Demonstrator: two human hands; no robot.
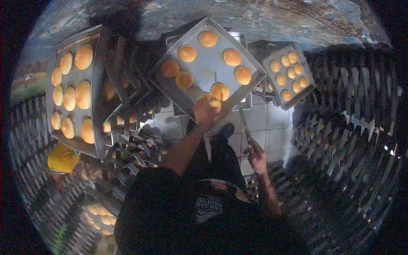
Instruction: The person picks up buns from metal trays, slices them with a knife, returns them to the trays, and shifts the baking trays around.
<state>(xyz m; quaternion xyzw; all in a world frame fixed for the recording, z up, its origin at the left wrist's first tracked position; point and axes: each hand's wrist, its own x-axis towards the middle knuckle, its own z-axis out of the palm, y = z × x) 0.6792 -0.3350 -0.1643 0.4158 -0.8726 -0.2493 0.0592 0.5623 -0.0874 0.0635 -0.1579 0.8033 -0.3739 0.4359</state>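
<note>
A metal tray (pixel 202 55) stands turned cornerwise in front of me, with several round golden buns on it. My left hand (pixel 206 111) is at the tray's near corner, its fingers closed round a bun (pixel 215 103). Just beyond those fingers lies another bun (pixel 220 91), close to the held one. To the right of the tray, my right hand (pixel 256 158) is wrapped round the handle of a long knife (pixel 245 123), whose blade points up and away from me, towards the tray's right edge.
A large tray of buns (pixel 100 123) stands at the left, above stacked trays. At the right is a smaller tray of buns (pixel 275 80). A person in a yellow cap (pixel 62 159) is at the lower left. White floor tiles (pixel 276 117) show below.
</note>
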